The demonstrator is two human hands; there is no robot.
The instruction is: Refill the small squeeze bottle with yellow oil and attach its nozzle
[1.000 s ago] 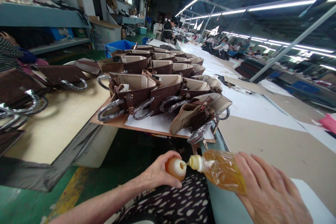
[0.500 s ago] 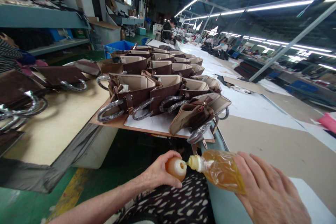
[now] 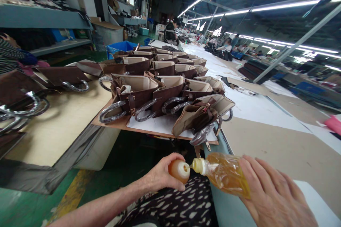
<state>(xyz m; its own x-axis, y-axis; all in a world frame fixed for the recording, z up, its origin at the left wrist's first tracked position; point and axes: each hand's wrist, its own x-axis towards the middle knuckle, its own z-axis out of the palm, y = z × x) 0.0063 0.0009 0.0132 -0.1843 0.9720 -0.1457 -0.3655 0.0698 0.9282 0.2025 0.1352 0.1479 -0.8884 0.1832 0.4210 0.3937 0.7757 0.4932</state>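
Pointing left: large bottle (image 3: 225,173), sideways

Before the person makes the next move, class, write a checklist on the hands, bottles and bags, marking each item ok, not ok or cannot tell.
1. Left hand gripping the small bottle: ok, thumb and fingers curl around it.
2. Right hand holding the large bottle: ok, tipped onto its side.
3. Small bottle uncapped: ok, its opening shows.
4. Large bottle's neck pointing toward that opening: ok.
5. Handbags apart from both hands: ok.
6. Small bottle's fill level: cannot tell.
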